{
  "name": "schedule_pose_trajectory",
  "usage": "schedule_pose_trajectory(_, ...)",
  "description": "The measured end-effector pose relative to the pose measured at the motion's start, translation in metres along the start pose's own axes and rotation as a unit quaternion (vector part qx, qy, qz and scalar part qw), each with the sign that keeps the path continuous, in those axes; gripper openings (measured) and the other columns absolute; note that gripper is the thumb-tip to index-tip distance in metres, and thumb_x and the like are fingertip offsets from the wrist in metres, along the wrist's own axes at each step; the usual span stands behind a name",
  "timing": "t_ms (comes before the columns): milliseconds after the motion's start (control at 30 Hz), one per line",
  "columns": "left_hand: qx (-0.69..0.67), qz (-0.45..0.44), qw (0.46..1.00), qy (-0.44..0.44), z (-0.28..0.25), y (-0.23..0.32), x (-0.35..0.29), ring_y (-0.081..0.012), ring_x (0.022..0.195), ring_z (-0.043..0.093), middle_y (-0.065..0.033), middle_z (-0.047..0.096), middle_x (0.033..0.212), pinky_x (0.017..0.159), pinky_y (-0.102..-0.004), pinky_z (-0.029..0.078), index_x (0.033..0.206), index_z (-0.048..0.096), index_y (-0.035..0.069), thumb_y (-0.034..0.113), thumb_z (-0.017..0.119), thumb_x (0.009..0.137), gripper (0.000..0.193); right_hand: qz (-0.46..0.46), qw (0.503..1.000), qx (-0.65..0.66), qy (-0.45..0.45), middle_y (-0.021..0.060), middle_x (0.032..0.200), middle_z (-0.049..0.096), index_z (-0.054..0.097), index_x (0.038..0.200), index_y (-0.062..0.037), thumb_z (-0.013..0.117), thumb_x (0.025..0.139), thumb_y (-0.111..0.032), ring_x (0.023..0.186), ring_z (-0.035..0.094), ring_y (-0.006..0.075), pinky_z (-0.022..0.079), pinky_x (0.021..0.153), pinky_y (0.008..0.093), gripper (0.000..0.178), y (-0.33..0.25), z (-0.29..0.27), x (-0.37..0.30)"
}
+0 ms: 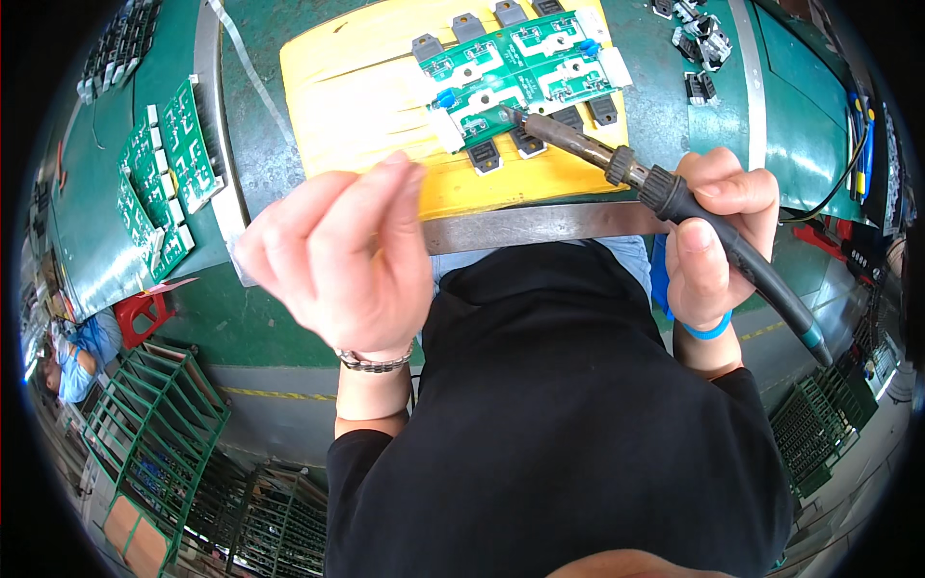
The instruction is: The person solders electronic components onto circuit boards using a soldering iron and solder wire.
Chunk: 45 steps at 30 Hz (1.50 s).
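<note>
My right hand (747,197) grips a soldering iron (667,193) by its black handle. The iron's tip reaches the lower edge of a green circuit board (520,69); whether it touches is too small to tell. Flat black and grey tabbed parts (485,156) stick out from under the board's long edges. In front of the board and to its left, my left hand (337,255) is raised, its fingers drawn together in a pinch and slightly blurred. What they hold, if anything, I cannot make out.
Under the board lies a yellow pad (356,106) on the green bench. More circuit boards (159,183) stand at left. Small black-and-metal parts (708,43) sit at the far right. A metal strip (540,223) edges the bench. Green wire racks (154,414) and another person (82,361) are at lower left.
</note>
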<state>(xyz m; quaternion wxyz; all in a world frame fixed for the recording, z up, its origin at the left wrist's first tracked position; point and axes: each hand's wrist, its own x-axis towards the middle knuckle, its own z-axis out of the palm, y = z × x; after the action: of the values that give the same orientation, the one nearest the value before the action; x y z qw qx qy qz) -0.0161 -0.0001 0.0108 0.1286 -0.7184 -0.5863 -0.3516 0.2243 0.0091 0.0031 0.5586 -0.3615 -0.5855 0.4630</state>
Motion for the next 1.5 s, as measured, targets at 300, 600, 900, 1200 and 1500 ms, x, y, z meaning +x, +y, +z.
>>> schedule_pose_trajectory(300,-0.207,-0.123,0.970,0.024,-0.002,-0.005,-0.016,-0.0192,0.080,0.056,-0.0073,0.063,0.087,0.070,-0.0281,0.047,0.097,0.065,0.003,-0.004,0.076,0.076,0.025,-0.047,0.999,0.019,0.009,0.0120,0.088,0.052,0.046,0.103,-0.0028,0.067,0.084,-0.009,0.069,0.045,0.0122,0.039,0.063,0.0262,0.029,0.000,-0.005,0.002)
schedule_pose_trajectory(600,-0.148,-0.078,0.985,-0.041,-0.008,0.002,-0.014,-0.0134,0.073,0.051,-0.0066,0.059,0.087,0.062,-0.0240,0.041,0.095,0.065,0.001,-0.009,0.070,0.078,0.020,-0.010,1.000,0.019,-0.015,0.0119,0.089,0.053,0.046,0.104,-0.0032,0.067,0.084,-0.007,0.070,0.046,0.0112,0.040,0.064,0.0245,0.030,0.002,0.002,-0.002)
schedule_pose_trajectory(900,-0.117,-0.052,0.991,-0.033,-0.004,0.001,-0.010,-0.0138,0.071,0.052,-0.0051,0.058,0.084,0.059,-0.0244,0.041,0.094,0.068,0.004,-0.006,0.076,0.074,0.024,0.001,1.000,0.014,-0.017,0.0102,0.089,0.053,0.045,0.105,-0.0034,0.068,0.085,-0.007,0.069,0.044,0.0089,0.039,0.062,0.0232,0.030,0.003,0.007,-0.001)
schedule_pose_trajectory(1200,-0.139,-0.050,0.988,-0.032,0.002,0.004,-0.012,-0.0183,0.076,0.051,-0.0014,0.055,0.084,0.064,-0.0279,0.043,0.094,0.071,0.011,-0.001,0.082,0.068,0.030,0.000,1.000,0.014,-0.019,0.0101,0.088,0.052,0.045,0.105,-0.0033,0.068,0.085,-0.007,0.069,0.044,0.0092,0.038,0.062,0.0234,0.030,0.003,0.007,0.000)
schedule_pose_trajectory(1500,-0.136,-0.037,0.990,-0.004,-0.007,0.002,-0.010,-0.0198,0.077,0.056,-0.0081,0.058,0.085,0.070,-0.0286,0.046,0.099,0.064,0.001,-0.010,0.066,0.080,0.022,-0.015,0.999,0.029,-0.019,0.0100,0.088,0.052,0.046,0.105,-0.0040,0.069,0.084,-0.007,0.069,0.045,0.0109,0.039,0.063,0.0249,0.031,0.003,0.002,-0.002)
